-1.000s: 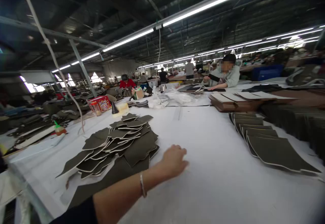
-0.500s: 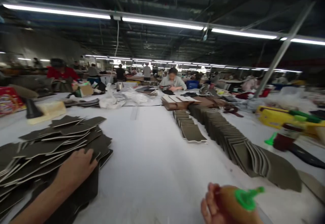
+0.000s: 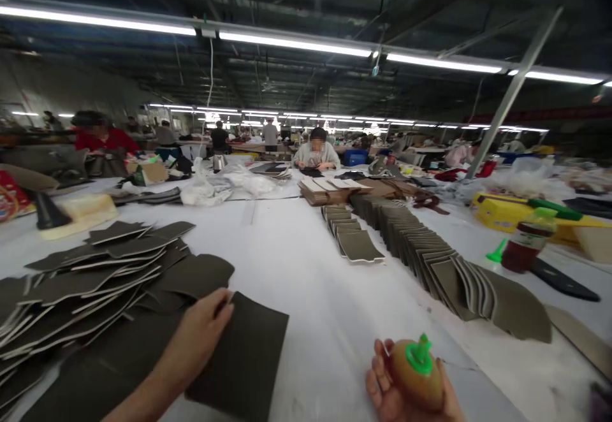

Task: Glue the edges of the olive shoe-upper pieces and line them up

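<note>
My left hand is closed on the edge of a dark olive padded panel, just right of a heap of similar panels. Its thumb and fingers pinch the piece near the upper left corner. In my right hand lies a brownish squeeze bottle with a green nozzle cap tilted upward, fingers curled round its body. The bottle is held over the white table, apart from the panels.
A long fanned row of olive pieces runs along the right, beside a smaller stack. Further right stand a dark-liquid bottle and a yellow package. A person sits across the table behind brown stacks.
My left hand has moved right from the heap, bringing a panel with it. The squeeze bottle in my right hand has turned from lying sideways to nozzle up.
</note>
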Tool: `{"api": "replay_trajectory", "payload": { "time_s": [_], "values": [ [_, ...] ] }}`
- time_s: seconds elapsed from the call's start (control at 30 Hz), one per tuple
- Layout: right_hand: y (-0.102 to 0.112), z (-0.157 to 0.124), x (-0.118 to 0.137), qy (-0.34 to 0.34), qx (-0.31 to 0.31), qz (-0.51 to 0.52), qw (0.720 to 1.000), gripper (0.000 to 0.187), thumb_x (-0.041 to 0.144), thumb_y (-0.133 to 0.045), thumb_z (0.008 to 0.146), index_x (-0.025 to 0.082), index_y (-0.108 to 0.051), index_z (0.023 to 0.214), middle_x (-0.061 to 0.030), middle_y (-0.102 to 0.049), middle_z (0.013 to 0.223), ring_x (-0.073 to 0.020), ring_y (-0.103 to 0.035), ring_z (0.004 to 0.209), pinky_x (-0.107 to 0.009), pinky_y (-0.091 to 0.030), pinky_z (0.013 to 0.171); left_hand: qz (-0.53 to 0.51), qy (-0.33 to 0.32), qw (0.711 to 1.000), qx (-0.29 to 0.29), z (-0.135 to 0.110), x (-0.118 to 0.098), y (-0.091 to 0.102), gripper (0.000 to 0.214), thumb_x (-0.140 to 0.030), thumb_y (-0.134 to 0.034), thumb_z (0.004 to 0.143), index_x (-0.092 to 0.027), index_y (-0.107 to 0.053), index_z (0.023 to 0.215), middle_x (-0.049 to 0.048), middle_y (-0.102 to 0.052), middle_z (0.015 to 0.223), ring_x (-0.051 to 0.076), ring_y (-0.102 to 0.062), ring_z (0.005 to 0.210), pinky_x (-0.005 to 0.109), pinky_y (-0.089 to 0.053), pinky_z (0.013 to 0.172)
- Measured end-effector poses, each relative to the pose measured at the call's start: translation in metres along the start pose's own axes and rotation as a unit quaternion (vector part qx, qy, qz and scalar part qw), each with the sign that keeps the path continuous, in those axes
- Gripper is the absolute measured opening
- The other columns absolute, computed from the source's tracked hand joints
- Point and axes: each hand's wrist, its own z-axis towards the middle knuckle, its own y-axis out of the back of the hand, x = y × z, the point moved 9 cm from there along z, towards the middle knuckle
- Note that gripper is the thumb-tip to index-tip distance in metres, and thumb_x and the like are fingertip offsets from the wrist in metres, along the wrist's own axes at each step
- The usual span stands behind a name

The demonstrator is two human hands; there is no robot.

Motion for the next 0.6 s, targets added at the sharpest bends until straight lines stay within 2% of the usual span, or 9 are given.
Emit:
{"api": "replay_trajectory", "payload": {
  "time_s": [0.03,0.07,0.13,0.2,0.27,0.37,0.47,0.6],
  "values": [
    [-0.001,-0.002,0.003,0.020,-0.012,0.002,1.000,0.038,0.060,-0.063,0.076,0.025,-0.074,0.086,-0.0067,-0.074,0.092,-0.0219,-0.068,0.082,-0.039,-0.055,0.074,0.020,0.015,0.999,0.023,-0.003,0.004,-0.019,0.022,-0.027,-0.037,0.086,-0.020,-0.057,0.085,0.0038,-0.065,0.081,0.020,-0.060,0.080,0.029,-0.045,0.075],
    [-0.001,-0.005,0.004,0.034,-0.027,-0.006,0.999,0.036,0.058,-0.063,0.077,0.026,-0.073,0.088,-0.0064,-0.074,0.094,-0.0227,-0.068,0.085,-0.040,-0.055,0.075,0.047,0.020,0.998,0.035,-0.007,0.007,-0.034,0.022,-0.022,-0.041,0.084,-0.018,-0.058,0.096,0.0062,-0.065,0.092,0.021,-0.059,0.089,0.029,-0.044,0.081],
    [0.000,-0.007,0.007,0.055,-0.062,-0.029,0.996,0.036,0.057,-0.065,0.076,0.025,-0.072,0.091,-0.0062,-0.073,0.096,-0.0248,-0.067,0.089,-0.041,-0.057,0.074,0.124,0.018,0.992,0.005,-0.017,0.007,-0.046,0.039,-0.016,-0.046,0.081,-0.013,-0.053,0.119,0.0122,-0.059,0.117,0.024,-0.052,0.110,0.033,-0.038,0.096],
    [0.003,-0.008,0.006,0.057,-0.092,-0.054,0.993,0.036,0.055,-0.067,0.074,0.024,-0.071,0.092,-0.0060,-0.072,0.096,-0.0269,-0.067,0.089,-0.043,-0.058,0.073,0.169,0.001,0.986,0.004,-0.030,-0.005,-0.055,0.048,-0.019,-0.048,0.082,-0.013,-0.047,0.130,0.0138,-0.051,0.128,0.025,-0.045,0.120,0.036,-0.033,0.103],
    [0.004,-0.008,0.005,0.061,-0.103,-0.081,0.989,0.032,0.050,-0.070,0.074,0.024,-0.070,0.093,-0.0047,-0.071,0.098,-0.0268,-0.066,0.089,-0.043,-0.059,0.073,0.166,-0.014,0.984,0.066,-0.041,-0.022,-0.071,0.049,-0.028,-0.050,0.084,-0.015,-0.047,0.132,0.0131,-0.050,0.127,0.026,-0.046,0.118,0.036,-0.037,0.101],
    [0.001,-0.009,0.004,0.077,-0.080,-0.147,0.983,0.028,0.039,-0.076,0.072,0.024,-0.069,0.095,-0.0031,-0.070,0.103,-0.0247,-0.065,0.092,-0.041,-0.059,0.076,0.169,-0.012,0.972,0.161,-0.053,-0.044,-0.093,0.056,-0.033,-0.053,0.081,-0.014,-0.045,0.133,0.0161,-0.047,0.127,0.031,-0.047,0.116,0.039,-0.044,0.093],
    [-0.003,-0.012,0.001,0.085,-0.055,-0.213,0.972,0.036,0.035,-0.080,0.068,0.023,-0.068,0.100,-0.0036,-0.070,0.104,-0.0249,-0.064,0.093,-0.037,-0.059,0.076,0.205,0.001,0.961,0.186,-0.052,-0.052,-0.100,0.051,-0.027,-0.051,0.078,-0.011,-0.050,0.127,0.0196,-0.046,0.125,0.034,-0.048,0.113,0.044,-0.047,0.088],
    [-0.008,-0.013,-0.003,0.099,-0.036,-0.253,0.962,0.040,0.036,-0.081,0.067,0.022,-0.068,0.102,-0.0049,-0.071,0.102,-0.0255,-0.064,0.092,-0.035,-0.059,0.073,0.206,-0.010,0.957,0.202,-0.048,-0.053,-0.097,0.039,-0.027,-0.052,0.077,-0.013,-0.056,0.114,0.0172,-0.048,0.119,0.030,-0.055,0.102,0.041,-0.047,0.087]
  ]
}}
